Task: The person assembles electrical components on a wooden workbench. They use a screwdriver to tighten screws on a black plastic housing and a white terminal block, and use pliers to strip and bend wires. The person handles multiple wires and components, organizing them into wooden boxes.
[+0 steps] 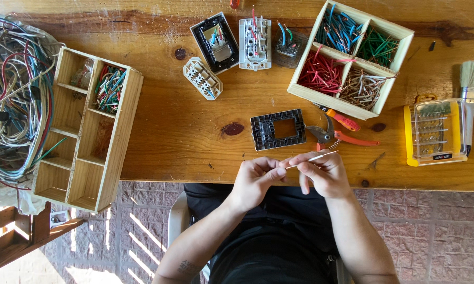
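Both hands pinched one short white wire at the table's near edge.
The left hand point(254, 181) and right hand point(323, 171) gripped the white wire point(317, 156); the four-bin wire box point(352, 58) far right was full, the long tray point(84, 129) mostly empty.

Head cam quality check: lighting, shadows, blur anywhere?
Head view: warm, even daylight on the wooden table, no strong glare. Hard sun stripes fall on the brick floor at lower left, nearly blown out. Both hands and the thin white wire are sharp, with no motion blur. Table edges bow slightly, showing wide-angle distortion.
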